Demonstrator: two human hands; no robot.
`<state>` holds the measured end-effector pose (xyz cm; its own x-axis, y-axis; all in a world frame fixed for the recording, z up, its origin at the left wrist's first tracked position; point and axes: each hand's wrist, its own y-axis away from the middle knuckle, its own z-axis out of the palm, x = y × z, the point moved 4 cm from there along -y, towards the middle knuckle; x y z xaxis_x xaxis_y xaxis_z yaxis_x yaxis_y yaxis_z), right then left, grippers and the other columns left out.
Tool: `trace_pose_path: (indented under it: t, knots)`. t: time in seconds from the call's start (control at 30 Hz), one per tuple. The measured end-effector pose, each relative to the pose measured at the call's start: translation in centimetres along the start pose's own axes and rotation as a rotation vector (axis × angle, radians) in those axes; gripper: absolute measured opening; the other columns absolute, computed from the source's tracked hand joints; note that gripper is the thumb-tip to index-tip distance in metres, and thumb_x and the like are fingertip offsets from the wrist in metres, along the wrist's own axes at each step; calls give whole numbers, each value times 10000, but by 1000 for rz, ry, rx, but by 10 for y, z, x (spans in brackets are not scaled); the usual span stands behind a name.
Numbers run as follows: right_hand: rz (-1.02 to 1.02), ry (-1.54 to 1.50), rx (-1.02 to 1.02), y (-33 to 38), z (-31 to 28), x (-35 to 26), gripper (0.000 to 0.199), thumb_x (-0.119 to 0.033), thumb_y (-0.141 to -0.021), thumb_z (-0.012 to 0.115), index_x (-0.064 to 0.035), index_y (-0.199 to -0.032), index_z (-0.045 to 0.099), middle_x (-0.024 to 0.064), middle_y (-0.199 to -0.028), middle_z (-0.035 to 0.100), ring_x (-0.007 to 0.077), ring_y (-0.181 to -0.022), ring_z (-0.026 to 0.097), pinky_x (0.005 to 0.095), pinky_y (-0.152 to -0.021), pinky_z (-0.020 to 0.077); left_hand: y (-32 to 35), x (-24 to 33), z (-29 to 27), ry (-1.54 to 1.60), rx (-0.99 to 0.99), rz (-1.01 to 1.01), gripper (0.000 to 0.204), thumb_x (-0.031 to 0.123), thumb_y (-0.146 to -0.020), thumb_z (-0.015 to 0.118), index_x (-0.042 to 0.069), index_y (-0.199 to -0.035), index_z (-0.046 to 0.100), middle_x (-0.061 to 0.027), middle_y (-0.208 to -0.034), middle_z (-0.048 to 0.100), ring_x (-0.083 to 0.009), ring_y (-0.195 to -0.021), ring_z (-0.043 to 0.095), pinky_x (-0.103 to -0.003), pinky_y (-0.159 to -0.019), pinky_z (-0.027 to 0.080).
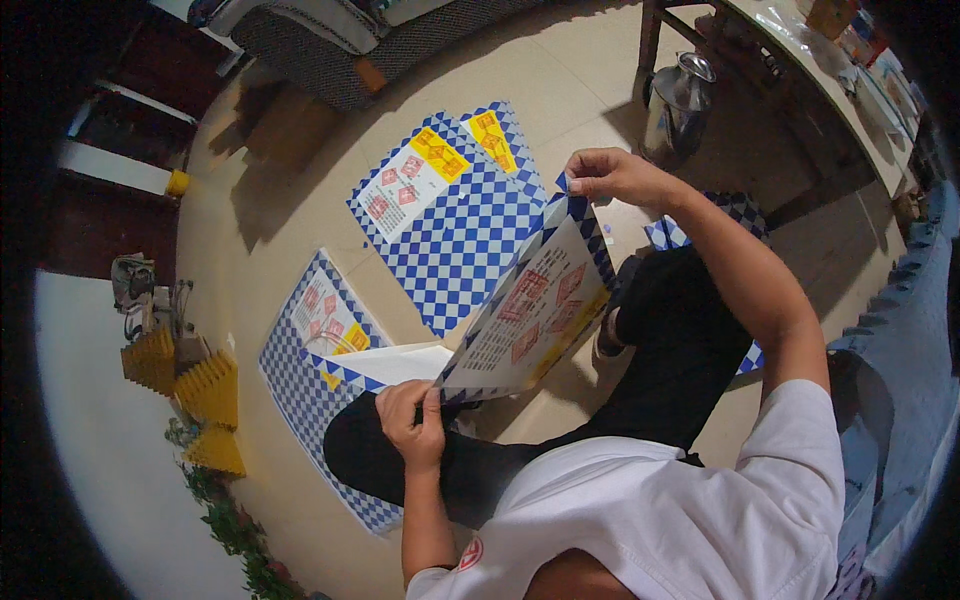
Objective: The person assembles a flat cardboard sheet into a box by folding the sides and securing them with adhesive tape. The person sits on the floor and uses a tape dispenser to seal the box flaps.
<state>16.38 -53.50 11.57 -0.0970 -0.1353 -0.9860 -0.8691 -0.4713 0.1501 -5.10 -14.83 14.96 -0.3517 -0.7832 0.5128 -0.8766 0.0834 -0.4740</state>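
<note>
A printed cardboard sheet (535, 310) with a blue-and-white checked border, red drawings and a yellow panel stands tilted between my hands. My right hand (618, 178) pinches its upper far corner between thumb and fingers. Lower down, my left hand (410, 420) grips the near corner, the thumb on top. Beside the left hand a white inner face (400, 362) of checked card shows; whether it belongs to the same sheet I cannot tell. More checked sheets (440, 245) lie overlapping on the floor beyond. A stack of checked sheets (310, 375) lies to the left, partly under my knee.
A metal canister (680, 105) stands by the wooden table (880, 150) at the far right. A grey sofa (310, 50) and a cardboard box (300, 140) are at the back left. Yellow folded pieces (210, 400) and leafy plants (240, 530) line the left wall.
</note>
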Motion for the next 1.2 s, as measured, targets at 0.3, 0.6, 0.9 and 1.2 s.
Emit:
trace_pose_path:
  t: [0.3,0.6,0.9,1.2]
  knots:
    - [-262,145,137,6,20,-26,317,-182,-987,694,-114,-1295,667,41,-1142,665,125,-1037,609,275,-941,504,9,-5,-4,-41,47,-109,93,24,-840,755,26,-914,700,-97,-892,711,-283,-863,653,-402,-889,441]
    - [-383,1028,51,16,26,-27,350,-25,-876,710,-90,-1219,706,115,-1025,662,290,-948,662,369,-827,530,9,-6,-11,-20,61,-75,52,76,-823,759,69,-852,717,-71,-830,724,-259,-805,681,-401,-858,461]
    - [-116,157,33,3,24,-9,323,-76,-942,705,-43,-1259,655,24,-1086,663,144,-1027,610,290,-954,471,5,-10,-2,72,-218,48,281,311,-887,733,112,-1082,772,-85,-961,733,-257,-975,668,-430,-950,435]
    - [-49,-90,144,-2,-7,6,211,19,-913,661,-85,-1095,644,-42,-1037,618,85,-998,560,233,-867,417,-19,-70,-27,-45,-732,35,212,325,-883,724,127,-955,751,-73,-946,713,-282,-1034,632,-461,-1051,397]
